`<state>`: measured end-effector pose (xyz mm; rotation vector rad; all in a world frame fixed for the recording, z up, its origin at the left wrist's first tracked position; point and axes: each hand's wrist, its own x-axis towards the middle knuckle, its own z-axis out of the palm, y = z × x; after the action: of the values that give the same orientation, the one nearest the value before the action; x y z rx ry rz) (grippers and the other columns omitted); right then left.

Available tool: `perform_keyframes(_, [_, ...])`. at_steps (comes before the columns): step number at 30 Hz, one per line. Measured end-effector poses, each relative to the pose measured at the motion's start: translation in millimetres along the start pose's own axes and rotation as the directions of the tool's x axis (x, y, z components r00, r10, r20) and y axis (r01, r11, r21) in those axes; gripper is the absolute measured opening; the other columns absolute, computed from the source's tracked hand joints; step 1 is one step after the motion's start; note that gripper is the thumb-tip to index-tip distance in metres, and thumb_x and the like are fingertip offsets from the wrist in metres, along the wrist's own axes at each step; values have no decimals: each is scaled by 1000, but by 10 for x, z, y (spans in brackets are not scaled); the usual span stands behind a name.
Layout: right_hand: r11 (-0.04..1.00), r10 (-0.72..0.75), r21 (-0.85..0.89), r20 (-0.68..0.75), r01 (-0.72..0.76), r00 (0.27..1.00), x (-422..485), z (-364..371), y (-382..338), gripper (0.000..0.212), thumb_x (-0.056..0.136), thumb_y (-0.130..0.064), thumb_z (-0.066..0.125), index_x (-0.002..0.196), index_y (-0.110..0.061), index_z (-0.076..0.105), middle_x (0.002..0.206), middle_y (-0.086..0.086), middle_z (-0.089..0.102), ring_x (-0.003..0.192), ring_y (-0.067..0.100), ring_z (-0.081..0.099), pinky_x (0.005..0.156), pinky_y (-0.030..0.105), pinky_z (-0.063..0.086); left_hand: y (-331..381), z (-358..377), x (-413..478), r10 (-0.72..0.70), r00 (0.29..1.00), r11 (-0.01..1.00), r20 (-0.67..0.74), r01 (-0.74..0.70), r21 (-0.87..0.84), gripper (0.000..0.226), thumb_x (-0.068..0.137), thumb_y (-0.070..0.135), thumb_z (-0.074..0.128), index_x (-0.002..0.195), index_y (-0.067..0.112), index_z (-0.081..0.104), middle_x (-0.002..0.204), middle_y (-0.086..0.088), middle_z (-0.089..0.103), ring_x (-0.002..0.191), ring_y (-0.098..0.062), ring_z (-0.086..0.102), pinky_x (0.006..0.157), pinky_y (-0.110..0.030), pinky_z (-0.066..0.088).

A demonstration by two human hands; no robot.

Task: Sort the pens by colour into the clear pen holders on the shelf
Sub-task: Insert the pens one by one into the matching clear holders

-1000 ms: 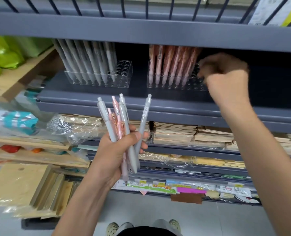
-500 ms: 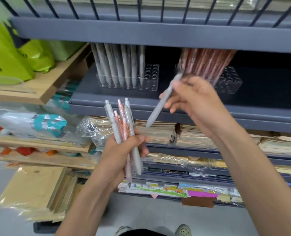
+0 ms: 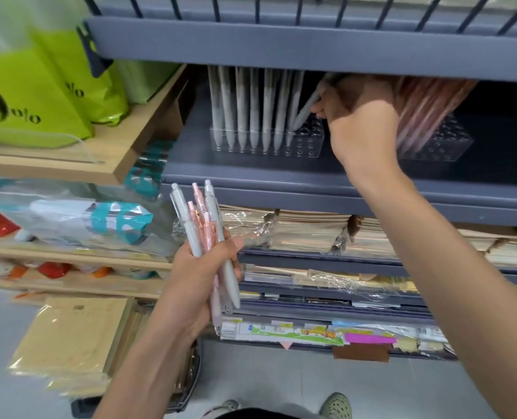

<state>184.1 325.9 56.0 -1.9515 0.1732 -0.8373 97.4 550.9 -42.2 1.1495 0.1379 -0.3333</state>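
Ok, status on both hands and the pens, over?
Right hand pinches grey pen, tip at grey-pen holder. Left hand grips pink and grey pens. Upper shelf edge close overhead.

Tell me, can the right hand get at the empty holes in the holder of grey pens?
Likely yes. The right hand holds a grey pen with its tip right at the empty holes of the holder, and nothing stands between them.

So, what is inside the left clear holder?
Grey pens stand tip-down in it; the right hand holds one grey pen at its holes. Rightmost holes look empty. Back rows are covered.
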Motion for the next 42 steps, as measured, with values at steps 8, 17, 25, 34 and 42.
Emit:
perform_keyframes(8, [964, -9, -265, 49, 21, 999, 107, 260, -22, 9, 88, -23, 65, 84, -17, 59, 75, 1, 67, 75, 25, 65, 72, 34, 54, 17, -180, 4, 3, 1000, 1000, 12, -4, 24, 23, 68, 17, 80, 84, 14, 64, 62, -2, 55, 51, -15, 55, 48, -25, 49])
perform_keyframes(17, [946, 47, -324, 57, -26, 997, 171, 292, 6, 15, 87, -26, 71, 95, -15, 67, 82, -8, 61, 81, 11, 60, 74, 19, 45, 1, -270, -34, -12, 999, 1000, 43, 11, 16, 17, 70, 16, 84, 75, 21, 69, 63, -3, 56, 52, -16, 56, 49, -26, 51])
perform_keyframes(25, [944, 62, -329, 63, -38, 996, 110, 305, 51, 15, 86, -28, 71, 94, -16, 67, 82, -5, 63, 86, 18, 66, 80, 28, 54, 6, -284, -78, -19, 999, 1000, 32, 18, 20, 29, 66, 18, 85, 85, 14, 63, 63, -2, 56, 51, -14, 55, 49, -25, 51])
perform_keyframes(34, [959, 111, -273, 93, -82, 989, 129, 276, 86, 14, 87, -25, 71, 84, -24, 58, 84, -4, 65, 81, 24, 70, 76, 32, 57, -16, -322, -125, -20, 1000, 999, 23, 20, 35, 25, 68, 19, 81, 87, 14, 64, 65, -2, 57, 54, -15, 56, 50, -26, 51])
perform_keyframes(42, [983, 128, -145, 108, -112, 986, 30, 165, 72, 15, 87, -26, 70, 97, -18, 63, 82, -5, 64, 80, 19, 68, 69, 25, 51, -32, -217, -175, -15, 999, 998, 50, 12, 61, 24, 68, 19, 79, 85, 12, 64, 64, -1, 57, 54, -16, 56, 50, -26, 49])
